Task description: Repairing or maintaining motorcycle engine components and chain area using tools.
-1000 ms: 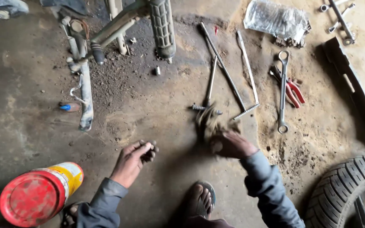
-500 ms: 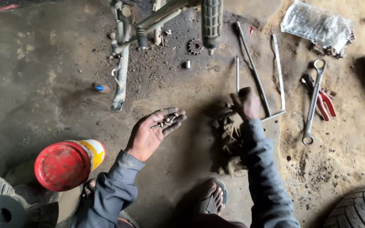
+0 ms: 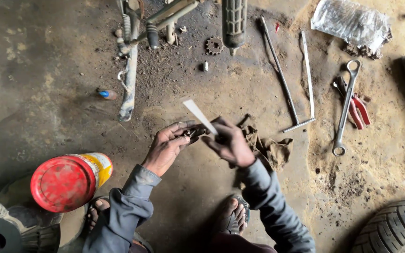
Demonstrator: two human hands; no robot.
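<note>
Now the two hands meet over the dirt floor, where half a second ago they were well apart. The left hand [image 3: 168, 146], which then lay open with small dark parts on its palm, has curled; its fingers pinch a small dark metal part [image 3: 194, 133] at the fingertips. The right hand [image 3: 229, 143], which was then reaching down at the oily rag [image 3: 268, 151], has come up and across. It grips a thin flat pale strip [image 3: 200, 116], perhaps a blade or a strip of paper; I cannot tell which. The strip's lower end sits at the small part, seemingly touching it, and its free end slants up and to the left.

So the work has shifted from picking things up to working strip against part, held in the air just above the floor between the knees.

The rag lies crumpled just beside the right wrist. A red-lidded can [image 3: 66, 180] stands near the left sleeve. Farther off lie a small sprocket [image 3: 214, 45], two long rods [image 3: 280, 77], a combination wrench [image 3: 345, 107] across red-handled pliers [image 3: 359, 110], and a tyre [image 3: 394, 229] at the lower right corner.
</note>
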